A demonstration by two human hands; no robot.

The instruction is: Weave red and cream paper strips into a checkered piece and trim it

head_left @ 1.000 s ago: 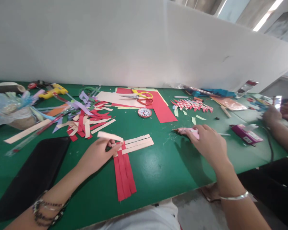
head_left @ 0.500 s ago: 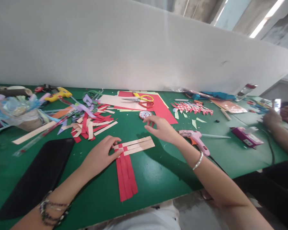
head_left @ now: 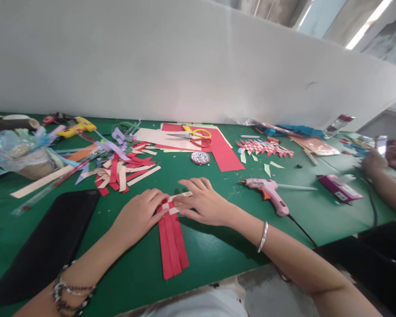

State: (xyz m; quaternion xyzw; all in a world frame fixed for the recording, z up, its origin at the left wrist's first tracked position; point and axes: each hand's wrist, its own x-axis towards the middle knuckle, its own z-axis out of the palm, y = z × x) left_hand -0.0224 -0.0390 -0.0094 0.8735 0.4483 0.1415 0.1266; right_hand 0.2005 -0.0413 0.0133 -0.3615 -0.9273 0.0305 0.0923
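A small weave of red vertical strips [head_left: 172, 240] crossed by cream strips [head_left: 181, 195] lies on the green table [head_left: 218, 229] in front of me. My left hand [head_left: 139, 214] presses its fingertips on the weave's left edge. My right hand [head_left: 203, 203] lies flat over the cream strips at the weave's right side, fingers pointing left and almost meeting the left hand. Neither hand grips anything. A pink glue gun [head_left: 267, 192] lies on the table to the right of my right hand, with its cord trailing off the front edge.
A heap of red, cream and purple strips [head_left: 122, 165] lies at the left, scissors [head_left: 191, 134] on red and cream sheets behind, and a finished red-white weave [head_left: 265, 147] at the back right. A black mat [head_left: 42, 246] lies at the front left. Another person's hands [head_left: 379, 160] work at the far right.
My right hand let go of the pink glue gun, swung left across the table and came down on the cream strips. My left hand laid the lifted cream strip flat and kept pressing the weave.
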